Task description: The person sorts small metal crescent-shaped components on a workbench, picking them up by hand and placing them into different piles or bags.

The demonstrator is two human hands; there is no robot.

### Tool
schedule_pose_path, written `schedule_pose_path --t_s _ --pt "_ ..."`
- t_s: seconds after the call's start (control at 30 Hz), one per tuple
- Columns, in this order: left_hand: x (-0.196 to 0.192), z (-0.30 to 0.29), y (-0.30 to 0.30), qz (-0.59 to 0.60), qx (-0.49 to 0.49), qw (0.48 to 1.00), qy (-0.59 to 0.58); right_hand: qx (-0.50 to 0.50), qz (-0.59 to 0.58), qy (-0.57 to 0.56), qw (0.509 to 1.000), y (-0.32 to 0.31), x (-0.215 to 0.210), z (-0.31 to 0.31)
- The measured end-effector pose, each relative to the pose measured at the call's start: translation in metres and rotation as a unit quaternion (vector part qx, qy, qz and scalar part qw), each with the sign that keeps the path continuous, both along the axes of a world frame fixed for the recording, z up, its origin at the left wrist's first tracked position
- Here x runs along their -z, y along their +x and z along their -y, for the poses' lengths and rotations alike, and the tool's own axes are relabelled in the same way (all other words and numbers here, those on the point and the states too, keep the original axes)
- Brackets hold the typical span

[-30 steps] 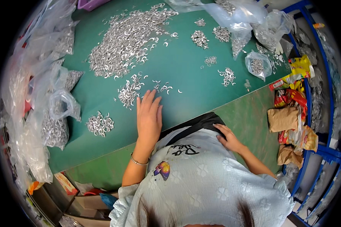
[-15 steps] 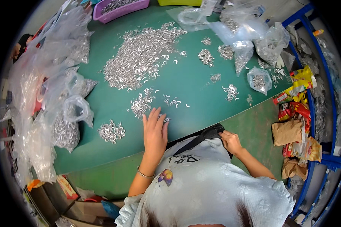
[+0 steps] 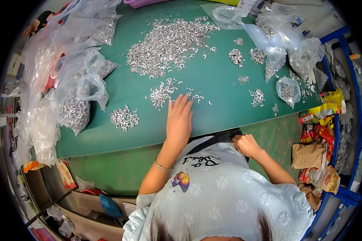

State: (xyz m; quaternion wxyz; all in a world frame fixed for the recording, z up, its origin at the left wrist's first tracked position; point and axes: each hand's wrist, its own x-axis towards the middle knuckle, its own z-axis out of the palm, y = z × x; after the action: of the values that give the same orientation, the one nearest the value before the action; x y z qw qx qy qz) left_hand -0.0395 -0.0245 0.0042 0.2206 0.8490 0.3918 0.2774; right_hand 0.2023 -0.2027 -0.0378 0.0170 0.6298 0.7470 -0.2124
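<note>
My left hand (image 3: 179, 122) lies palm down on the green table, fingers stretched out. Its fingertips touch or hover just beside a small heap of silver crescent-shaped metal pieces (image 3: 161, 95), with a few loose crescents (image 3: 197, 97) to their right. Whatever is under the palm is hidden. At the table's near edge, my right hand (image 3: 246, 145) is closed on black cloth (image 3: 217, 139) in front of my waist. Beyond the left hand spreads the large pile of crescents (image 3: 169, 46). Another small heap (image 3: 124, 118) lies to its left.
Clear plastic bags of metal pieces (image 3: 75, 110) crowd the table's left side. More bags (image 3: 305, 56) and several small heaps (image 3: 236, 58) occupy the right. A blue metal rack (image 3: 350, 100) with packets stands at right. The table's near edge (image 3: 149, 145) runs before me.
The whole view has shifted, so the table sits higher and further right. My left hand has slid slightly right, and its fingers lie straighter. My right hand keeps its grip on the black cloth.
</note>
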Motion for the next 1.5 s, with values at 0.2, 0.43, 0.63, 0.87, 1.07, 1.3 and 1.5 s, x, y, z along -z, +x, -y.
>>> schedule_pose_path --t_s 0.2,0.43,0.63,0.87,1.07,1.3,1.5 --pt "0.008 -0.008 0.015 -0.102 0.027 0.994 0.008 -0.021 0.037 -0.135 0.99 -0.004 -0.012 -0.018" --pt "0.0 0.012 -0.013 -0.024 0.066 0.997 -0.029 0.079 -0.28 0.029 0.956 -0.017 -0.1 -0.086" --pt "-0.001 0.019 -0.021 -0.065 0.018 0.997 -0.042 -0.057 -0.145 0.165 0.974 -0.045 -0.069 -0.126" --pt "-0.006 0.019 -0.007 -0.011 0.022 0.999 -0.037 -0.028 -0.173 0.155 0.972 -0.036 -0.065 -0.123" --pt "0.0 0.029 -0.02 -0.013 0.043 0.997 -0.062 -0.024 -0.177 0.112 0.978 -0.019 -0.055 -0.109" --pt "0.007 0.026 0.0 -0.029 0.119 0.992 -0.034 -0.074 -0.131 0.095 0.984 -0.043 -0.056 -0.134" --pt "0.002 0.028 -0.025 0.008 0.044 0.998 -0.049 0.007 -0.118 0.119 0.986 -0.013 -0.059 -0.101"
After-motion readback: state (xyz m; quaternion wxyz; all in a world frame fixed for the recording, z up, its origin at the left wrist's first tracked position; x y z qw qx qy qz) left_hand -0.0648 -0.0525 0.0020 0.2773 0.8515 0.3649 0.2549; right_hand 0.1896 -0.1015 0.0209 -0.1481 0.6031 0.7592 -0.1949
